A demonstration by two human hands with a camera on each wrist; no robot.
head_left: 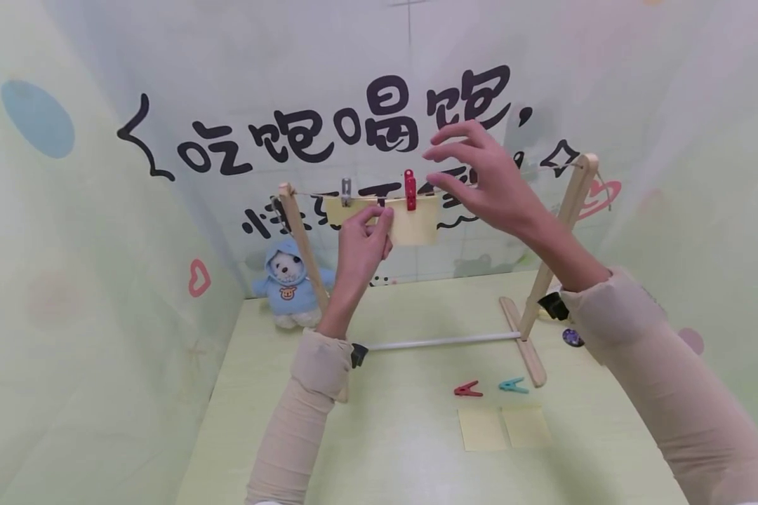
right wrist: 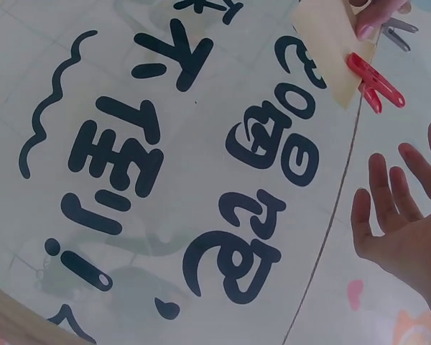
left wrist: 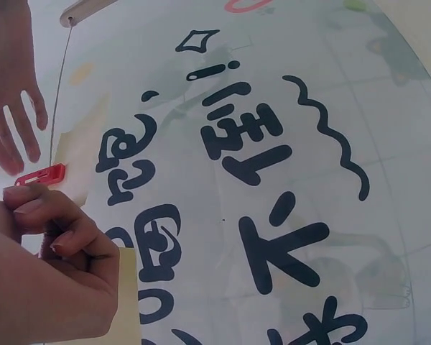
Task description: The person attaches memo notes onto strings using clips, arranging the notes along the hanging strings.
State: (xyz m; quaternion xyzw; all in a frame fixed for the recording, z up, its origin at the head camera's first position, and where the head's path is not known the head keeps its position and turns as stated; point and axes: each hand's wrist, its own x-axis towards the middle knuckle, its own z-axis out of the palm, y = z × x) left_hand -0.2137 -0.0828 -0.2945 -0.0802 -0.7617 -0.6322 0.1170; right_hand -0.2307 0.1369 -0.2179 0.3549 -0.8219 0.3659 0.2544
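A pale yellow paper note (head_left: pixel 415 230) hangs from a string (right wrist: pixel 335 188), held there by a red clothespin (head_left: pixel 410 191). My left hand (head_left: pixel 363 240) pinches the note at its left edge, thumb and fingers beside the clothespin. To the right of the clip my right hand (head_left: pixel 491 181) is raised, its fingers spread and holding nothing; the right wrist view shows it apart from the red clothespin (right wrist: pixel 375 80). Behind my left hand, a second yellow note (head_left: pixel 335 212) hangs under a grey clothespin (head_left: pixel 346 192), partly hidden by the fingers.
Wooden posts (head_left: pixel 571 203) carry the string, with a white rod (head_left: pixel 442 343) low between them. On the table lie a red clothespin (head_left: pixel 468 389), a blue clothespin (head_left: pixel 514 385) and two yellow notes (head_left: pixel 483 429). A plush toy in blue (head_left: pixel 288 284) sits behind the left post.
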